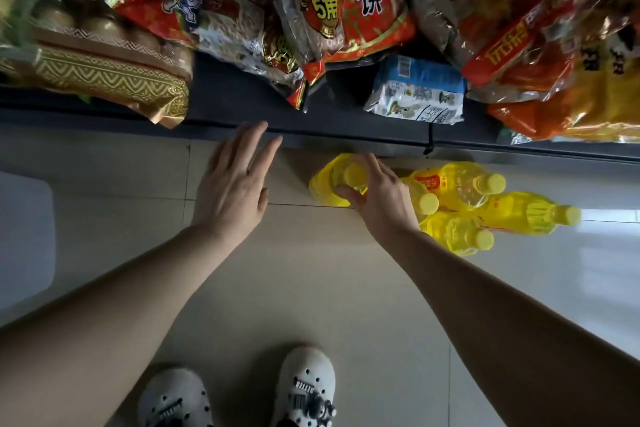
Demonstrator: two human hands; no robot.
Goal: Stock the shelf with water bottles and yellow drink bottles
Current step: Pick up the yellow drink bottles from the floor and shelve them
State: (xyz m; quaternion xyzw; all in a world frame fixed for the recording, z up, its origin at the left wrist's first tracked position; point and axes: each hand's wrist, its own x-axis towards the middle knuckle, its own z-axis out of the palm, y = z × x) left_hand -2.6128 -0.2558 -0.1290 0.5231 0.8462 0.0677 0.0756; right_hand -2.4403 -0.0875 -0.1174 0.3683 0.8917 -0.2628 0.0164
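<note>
Right hand (379, 199): our fingers gripped a yellow drink bottle (330, 184) by its top.
Left hand (233, 180): open, empty.
Risk: we judged neighbouring bottles (460, 184) could topple if nudged.

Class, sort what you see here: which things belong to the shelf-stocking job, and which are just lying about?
Belong to the job:
yellow drink bottles on the floor
right hand, gripping one bottle
left hand, open
dark shelf

Lying about:
red snack bags
gold packet
blue-white packet
</note>
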